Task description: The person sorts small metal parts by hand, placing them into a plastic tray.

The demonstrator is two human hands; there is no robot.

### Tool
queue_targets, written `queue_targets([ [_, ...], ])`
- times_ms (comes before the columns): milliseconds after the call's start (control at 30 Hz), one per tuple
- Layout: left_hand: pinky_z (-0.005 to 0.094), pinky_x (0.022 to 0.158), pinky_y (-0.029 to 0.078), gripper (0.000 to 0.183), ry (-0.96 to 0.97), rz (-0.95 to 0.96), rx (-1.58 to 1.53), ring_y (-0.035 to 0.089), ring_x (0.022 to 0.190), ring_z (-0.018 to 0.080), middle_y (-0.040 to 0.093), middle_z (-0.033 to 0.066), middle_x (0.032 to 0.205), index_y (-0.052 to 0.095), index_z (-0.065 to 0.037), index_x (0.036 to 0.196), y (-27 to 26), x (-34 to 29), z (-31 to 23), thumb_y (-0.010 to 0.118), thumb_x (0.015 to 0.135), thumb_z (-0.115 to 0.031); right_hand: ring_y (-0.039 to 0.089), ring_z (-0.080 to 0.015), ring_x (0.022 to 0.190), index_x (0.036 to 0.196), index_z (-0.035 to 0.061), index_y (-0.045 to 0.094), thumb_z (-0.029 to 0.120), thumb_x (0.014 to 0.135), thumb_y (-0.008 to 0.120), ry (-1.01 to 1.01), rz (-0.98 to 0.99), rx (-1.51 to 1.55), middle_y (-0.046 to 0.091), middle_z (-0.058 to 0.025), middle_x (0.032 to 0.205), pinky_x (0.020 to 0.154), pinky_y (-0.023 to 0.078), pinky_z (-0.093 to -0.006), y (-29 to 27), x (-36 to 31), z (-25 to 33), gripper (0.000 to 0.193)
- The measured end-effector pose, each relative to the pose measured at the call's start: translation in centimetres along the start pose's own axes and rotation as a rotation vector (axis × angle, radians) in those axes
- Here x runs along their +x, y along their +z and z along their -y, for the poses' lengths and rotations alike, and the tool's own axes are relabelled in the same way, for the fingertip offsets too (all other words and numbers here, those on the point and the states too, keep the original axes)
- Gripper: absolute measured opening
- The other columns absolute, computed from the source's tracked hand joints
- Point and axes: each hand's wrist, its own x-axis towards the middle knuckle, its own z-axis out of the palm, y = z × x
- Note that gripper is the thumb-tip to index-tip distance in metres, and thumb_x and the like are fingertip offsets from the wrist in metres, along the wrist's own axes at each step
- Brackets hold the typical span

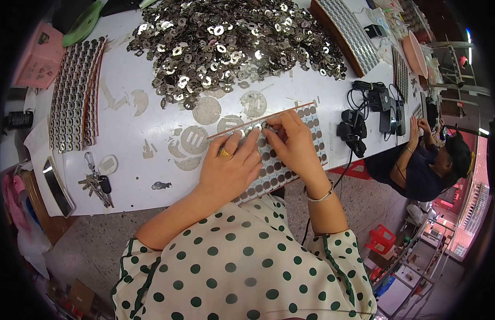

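Note:
A tray board [317, 128] with rows of dark round spots lies tilted across the table's near edge, in front of my body. My left hand [230, 165], a gold ring on one finger, rests over its left part. The fingers are spread, and their tips touch shiny metal washers [257, 127] along the far row. Close beside them, my right hand [295, 143] pinches a small metal washer [264, 126] between thumb and fingers at the same row. The fingers partly cover that piece. A bracelet circles my right wrist.
A large heap of loose metal washers [221, 48] covers the far table. Filled boards stand left [71, 101] and far right [349, 34]. Keys [98, 184] and a phone [58, 186] lie left; black adapters with cables [386, 106] lie right. Another person [428, 160] sits at right.

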Motion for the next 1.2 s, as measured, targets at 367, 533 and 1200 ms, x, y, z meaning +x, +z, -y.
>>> queue_targets([
  [367,0.0399,0.091,0.04,0.034,-0.19,-0.084,-0.261,0.059,0.104,0.0218,0.068,0.0001,0.123,0.066,-0.011,0.113,-1.3,1.7,0.6,0.079,0.085,-0.023,0.062,-0.0053,0.07,0.113,0.0045,0.071,0.003,0.093,0.072,0.195,0.02,0.367,0.069,-0.0002,0.083,0.06,0.049,-0.0222,0.0,-1.4,0.0,0.02],
  [533,0.0384,0.089,0.04,0.029,-0.147,-0.122,-0.234,0.061,0.1,0.021,0.07,-0.0015,0.112,0.067,-0.012,0.11,-1.5,2.5,0.4,0.079,0.085,-0.02,0.063,-0.0032,0.077,0.111,0.0021,0.069,0.002,0.096,0.07,0.273,0.078,0.7,0.071,-0.0003,0.09,0.063,0.047,-0.0181,-0.5,-2.0,0.1,0.014],
  [1200,0.0408,0.09,0.047,0.03,-0.137,-0.048,-0.485,0.062,0.097,0.0268,0.07,0.0061,0.104,0.069,-0.008,0.113,-0.3,1.7,0.9,0.078,0.085,-0.01,0.06,-0.0061,0.068,0.102,0.0021,0.064,0.004,0.097,0.07,0.38,0.159,0.851,0.064,-0.0007,0.085,0.056,0.05,-0.0202,-1.7,-1.2,-0.3,0.008],
])
